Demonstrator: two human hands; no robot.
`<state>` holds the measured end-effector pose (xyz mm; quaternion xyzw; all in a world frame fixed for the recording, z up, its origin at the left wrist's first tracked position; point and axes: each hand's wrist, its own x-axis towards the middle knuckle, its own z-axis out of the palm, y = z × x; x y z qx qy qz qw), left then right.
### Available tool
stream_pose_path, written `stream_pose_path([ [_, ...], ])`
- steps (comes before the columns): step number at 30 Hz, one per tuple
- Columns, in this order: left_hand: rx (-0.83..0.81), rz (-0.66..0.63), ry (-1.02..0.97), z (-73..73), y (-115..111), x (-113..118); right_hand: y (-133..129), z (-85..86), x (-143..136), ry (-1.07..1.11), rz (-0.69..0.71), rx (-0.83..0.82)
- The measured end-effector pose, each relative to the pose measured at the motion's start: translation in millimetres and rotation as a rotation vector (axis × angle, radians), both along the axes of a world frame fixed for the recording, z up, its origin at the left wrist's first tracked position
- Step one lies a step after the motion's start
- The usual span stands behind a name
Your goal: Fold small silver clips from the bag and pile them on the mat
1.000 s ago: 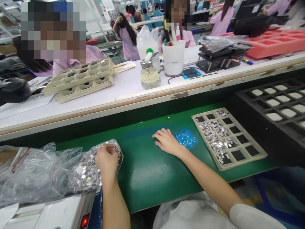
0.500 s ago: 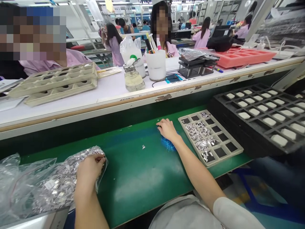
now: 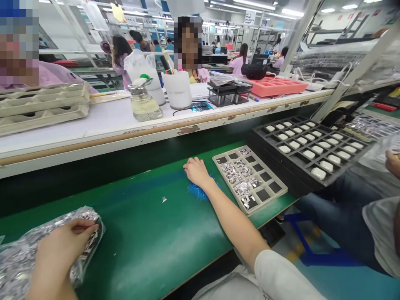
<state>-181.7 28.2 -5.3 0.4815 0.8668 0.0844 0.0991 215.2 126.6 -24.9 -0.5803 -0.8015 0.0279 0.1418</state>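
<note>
At lower left my left hand (image 3: pixel 64 243) is closed, its thumb and fingertips pinched at the near end of a clear plastic bag (image 3: pixel 28 246) full of small silvery metal pieces. What lies exactly between the fingertips is hidden. My right hand (image 3: pixel 197 173) rests palm down on the green mat (image 3: pixel 146 233), fingers bent and a little apart, with no held thing visible. A bundle of blue bristle-like strands (image 3: pixel 200 191) lies beneath its wrist. One small metal piece (image 3: pixel 164 199) sits on the mat between the hands. Right of my forearm is a beige compartment tray (image 3: pixel 268 198), several cells holding metal pieces.
A black tray (image 3: pixel 325 181) of white rounded blocks stands at the right. Above the mat runs a white shelf (image 3: pixel 109 121) with a glass jar (image 3: pixel 145 106), a white pen cup (image 3: pixel 177 91) and beige trays (image 3: pixel 43 114). A co-worker's hand (image 3: pixel 393 162) shows at far right.
The camera view has turned to the right, so most things appear shifted left. A co-worker at the right has come into view. Both hands keep nearly the same poses at the bag and mat.
</note>
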Motion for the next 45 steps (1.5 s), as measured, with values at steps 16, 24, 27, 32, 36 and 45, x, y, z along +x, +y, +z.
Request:
stream_pose_path([
  [16, 0.602, -0.001, -0.888, 21.9, -12, 110, -11, 13.2, -4, -0.126, 0.038, 0.057],
  [24, 0.477, -0.214, -1.217, -18.5, 4, 168, -14, 17.7, -3, -0.11, 0.074, 0.101],
  [27, 0.467, -0.22, -1.272, -26.7, 8, 168, -11, 18.2, -2, -0.059, 0.074, 0.103],
  [32, 0.518, -0.208, -1.319, -29.4, 9, 165, -9, 25.0, -1, 0.015, 0.101, 0.086],
  [36, 0.524, -0.196, -1.31, -28.7, 9, 166, -15, 31.7, -14, 0.37, 0.16, 0.057],
  [45, 0.52, -0.168, -1.329, -28.5, 8, 168, -39, 30.9, -53, 0.738, 0.42, -0.354],
])
